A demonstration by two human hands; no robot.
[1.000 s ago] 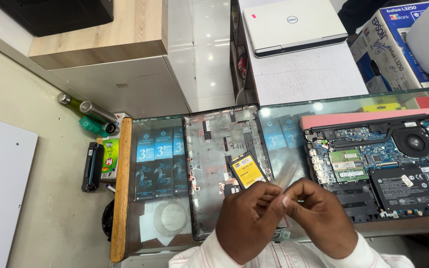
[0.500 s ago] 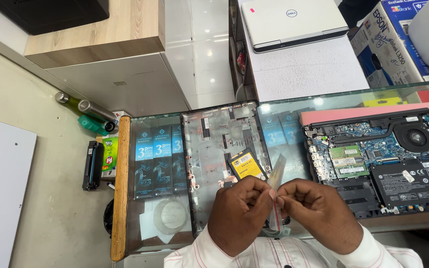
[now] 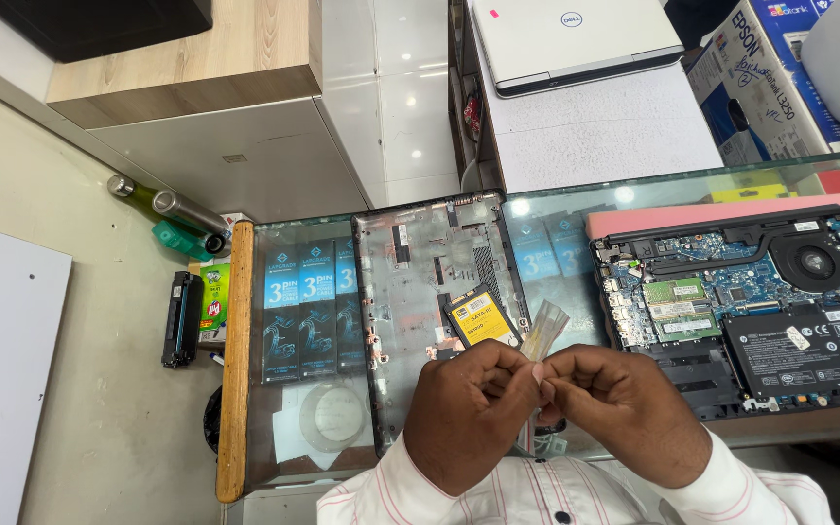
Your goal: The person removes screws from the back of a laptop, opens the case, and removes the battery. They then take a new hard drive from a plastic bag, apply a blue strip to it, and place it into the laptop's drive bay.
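My left hand (image 3: 473, 413) and my right hand (image 3: 624, 408) meet over the near edge of a glass counter (image 3: 556, 224). Both pinch a small clear plastic strip (image 3: 543, 331) that sticks up between the fingertips. Just behind the hands lies a flat black drive with a yellow label (image 3: 480, 316), resting inside a grey laptop bottom cover (image 3: 430, 282). To the right, an opened laptop (image 3: 751, 301) shows its green boards, fan and black battery on a pink mat (image 3: 692, 216).
A closed white laptop (image 3: 571, 39) lies on a white surface beyond the counter, next to a blue and white carton (image 3: 765, 68). Blue boxes (image 3: 308, 311) show under the glass. On the floor at left are bottles (image 3: 172, 219) and a black cartridge (image 3: 182, 319).
My hands stay together on the strip and have barely shifted; the view has drifted slightly. The strip now tilts a little more to the right.
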